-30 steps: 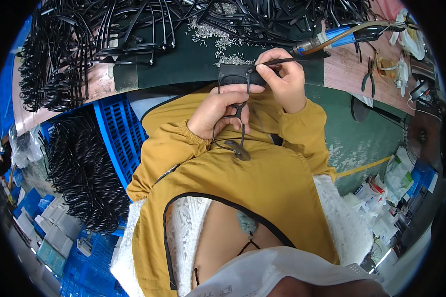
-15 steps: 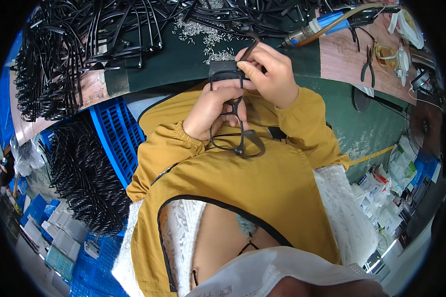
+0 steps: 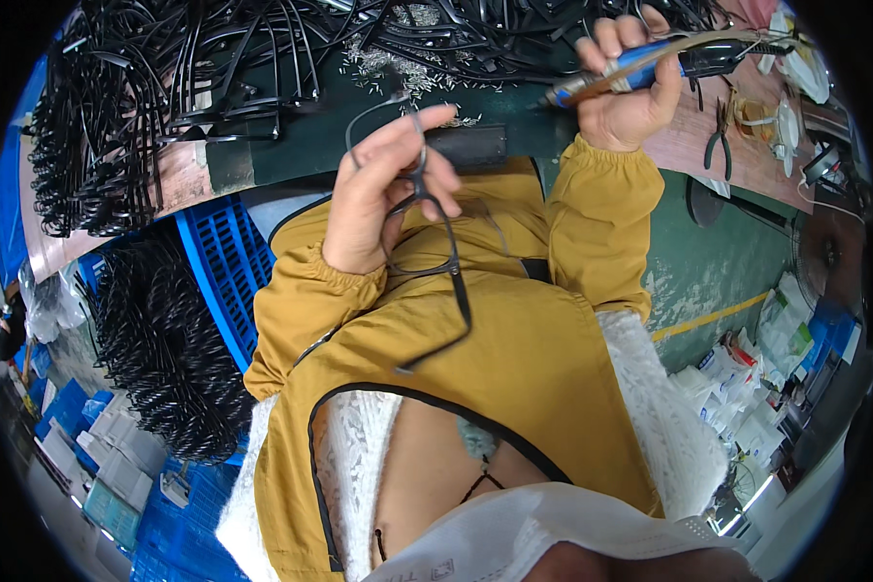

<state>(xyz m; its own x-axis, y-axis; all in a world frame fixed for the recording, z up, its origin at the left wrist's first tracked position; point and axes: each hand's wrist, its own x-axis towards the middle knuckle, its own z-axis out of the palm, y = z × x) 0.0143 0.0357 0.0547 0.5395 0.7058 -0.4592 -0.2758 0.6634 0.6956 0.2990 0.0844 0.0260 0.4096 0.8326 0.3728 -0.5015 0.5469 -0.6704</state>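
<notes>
In my left hand (image 3: 380, 184) is a black eyeglass frame (image 3: 450, 238), held around its middle with the fingers curled about the bridge. One temple (image 3: 468, 310) hangs down over the mustard apron; part of the frame is hidden behind my fingers. My right hand (image 3: 630, 109) is closed around a blue power screwdriver (image 3: 634, 70) at the right of the green work mat, its tip pointing left. Small silver screws (image 3: 412, 70) lie strewn across the mat beyond my left hand. Nearest to the lap, a black block (image 3: 477, 145) sits at the table edge.
Heaps of black temples (image 3: 97, 126) cover the table's left and far side. Pliers (image 3: 718, 141) lie at the right beside a small amber container (image 3: 755, 109). Left of my lap, a blue crate (image 3: 225, 257) stands near another pile of black frame parts (image 3: 170, 359).
My right hand has left the eyeglass frame and moved right onto the screwdriver. My left hand has shifted left and upward with the frame, turning it, and one temple now hangs lower.
</notes>
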